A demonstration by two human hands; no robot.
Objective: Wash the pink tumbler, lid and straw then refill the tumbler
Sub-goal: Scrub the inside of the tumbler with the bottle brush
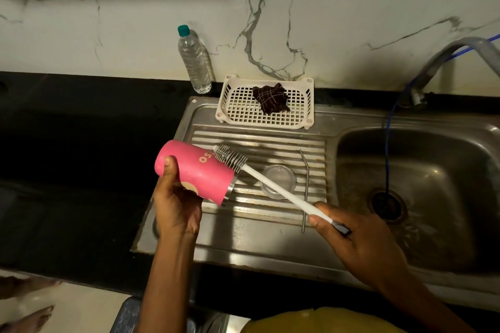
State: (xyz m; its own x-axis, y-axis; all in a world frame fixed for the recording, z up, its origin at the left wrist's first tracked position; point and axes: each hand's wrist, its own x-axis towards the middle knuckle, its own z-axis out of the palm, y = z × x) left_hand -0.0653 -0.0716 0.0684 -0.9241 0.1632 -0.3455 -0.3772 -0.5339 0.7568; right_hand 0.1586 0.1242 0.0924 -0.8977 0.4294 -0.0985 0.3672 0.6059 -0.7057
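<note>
My left hand (174, 203) grips the pink tumbler (198, 170), which lies on its side over the drainboard with its steel-rimmed mouth turned right. My right hand (357, 240) holds a white bottle brush (270, 181) by the handle. The bristle head rests against the tumbler's outer wall near the lettering. On the ribbed drainboard lie the clear lid (280, 180) and, to its right, the bent metal straw (307, 186).
The steel sink basin (419, 170) with its drain is at the right, under a curved tap (443, 59) with a blue tube hanging into it. A white basket (232, 105) holding a dark cloth sits behind the drainboard. A water bottle (194, 62) stands against the wall.
</note>
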